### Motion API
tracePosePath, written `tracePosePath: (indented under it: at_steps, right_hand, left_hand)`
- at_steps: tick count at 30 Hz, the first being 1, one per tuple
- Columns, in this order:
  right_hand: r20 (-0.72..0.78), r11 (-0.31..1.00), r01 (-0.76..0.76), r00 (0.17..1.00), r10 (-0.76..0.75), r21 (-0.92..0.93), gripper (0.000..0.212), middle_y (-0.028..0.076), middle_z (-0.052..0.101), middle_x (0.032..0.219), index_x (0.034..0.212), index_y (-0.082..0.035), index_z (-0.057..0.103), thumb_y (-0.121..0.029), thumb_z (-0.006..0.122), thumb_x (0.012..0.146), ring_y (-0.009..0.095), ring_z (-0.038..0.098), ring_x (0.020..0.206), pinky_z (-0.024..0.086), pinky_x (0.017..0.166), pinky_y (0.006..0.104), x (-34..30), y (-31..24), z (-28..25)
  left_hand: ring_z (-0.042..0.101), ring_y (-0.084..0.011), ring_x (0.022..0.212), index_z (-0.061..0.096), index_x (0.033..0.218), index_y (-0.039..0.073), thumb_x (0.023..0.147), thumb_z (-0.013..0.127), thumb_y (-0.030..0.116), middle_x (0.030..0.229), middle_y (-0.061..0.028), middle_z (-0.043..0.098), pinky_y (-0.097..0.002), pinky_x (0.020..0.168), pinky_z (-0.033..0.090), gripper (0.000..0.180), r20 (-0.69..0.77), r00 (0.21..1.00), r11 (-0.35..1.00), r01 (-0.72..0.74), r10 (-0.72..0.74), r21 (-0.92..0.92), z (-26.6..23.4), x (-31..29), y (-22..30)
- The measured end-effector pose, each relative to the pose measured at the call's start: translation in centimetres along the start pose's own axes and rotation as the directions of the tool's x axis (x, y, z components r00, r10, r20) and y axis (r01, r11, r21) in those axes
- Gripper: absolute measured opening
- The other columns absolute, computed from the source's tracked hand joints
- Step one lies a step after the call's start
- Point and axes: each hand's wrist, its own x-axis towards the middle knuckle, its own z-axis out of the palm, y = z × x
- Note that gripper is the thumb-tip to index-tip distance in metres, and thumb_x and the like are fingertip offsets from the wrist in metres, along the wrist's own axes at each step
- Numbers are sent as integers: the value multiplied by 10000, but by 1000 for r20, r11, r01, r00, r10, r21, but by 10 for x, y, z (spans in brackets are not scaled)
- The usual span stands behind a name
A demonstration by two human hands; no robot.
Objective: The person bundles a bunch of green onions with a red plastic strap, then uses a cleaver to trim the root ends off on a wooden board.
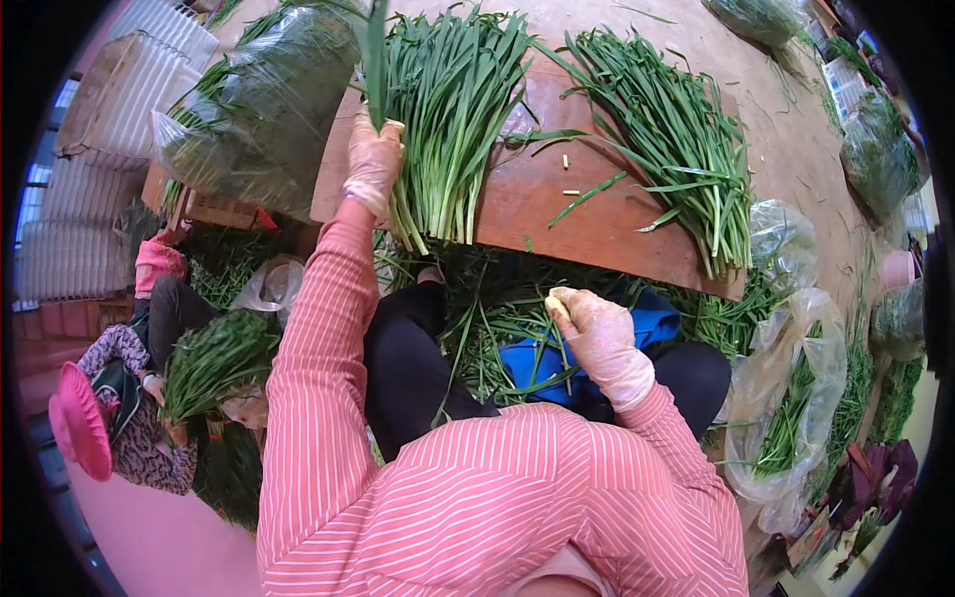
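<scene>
My left hand (376,159), in a thin pale glove, is closed round a few garlic chive leaves (375,70) that stand up from the fist. Right beside it, a thick pile of garlic chives (448,119) lies on the brown board (537,204), pale stalk ends toward me. A second pile of garlic chives (676,149) slants across the board's right side. Over my lap, my gloved right hand (602,338) is curled, thumb against the fingers; whatever it may hold is hidden. Loose green leaves (487,328) and a blue cloth (652,323) lie beneath it.
Plastic bags of greens stand at the left (269,109) and right (791,418). On the left, a person in a pink hat (82,423) holds a bunch of greens (219,363). Trimmed bits and a stray leaf (587,199) lie between the piles.
</scene>
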Motion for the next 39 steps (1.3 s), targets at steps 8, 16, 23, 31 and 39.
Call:
tracePosePath:
  at_steps: [8,16,23,31,39]
  right_hand:
    - [-33,996,-90,995,90,5,252,116,645,762,880,-91,636,-325,541,894,308,638,686,511,610,407,-8,15,-3]
    - [-470,979,-143,861,196,145,291,120,649,796,831,-85,630,-366,572,878,298,644,695,513,633,406,-6,42,-52]
    - [-395,667,-680,727,562,-304,423,172,638,732,775,-44,627,-460,593,838,364,623,680,487,624,451,20,117,-100]
    - [-61,896,-386,911,408,220,316,124,658,782,822,-120,671,-419,572,854,332,640,731,507,652,425,-22,24,-41]
    - [210,321,-484,761,614,814,226,-6,622,723,1048,-64,617,-218,639,884,33,523,582,427,519,193,-33,21,-12]
  left_hand:
    - [474,-409,1124,371,1364,16,787,607,229,1222,-279,477,-441,987,376,659,-54,918,746,-285,394,602,73,39,-47]
    - [478,-369,1138,443,1323,33,756,688,395,1205,-236,526,-419,992,369,716,34,884,640,-364,466,676,57,41,-38]
    - [570,-196,1039,563,1175,28,910,596,140,1172,-104,595,-319,947,445,290,186,889,908,-405,418,-103,88,-44,33]
    - [550,-55,731,598,1145,42,956,516,327,958,-16,642,-193,647,437,352,840,518,918,391,-160,-66,127,-170,64]
    - [583,-164,976,557,1195,20,956,486,250,1102,-86,621,-297,848,466,339,815,560,614,699,-151,-366,130,-203,38]
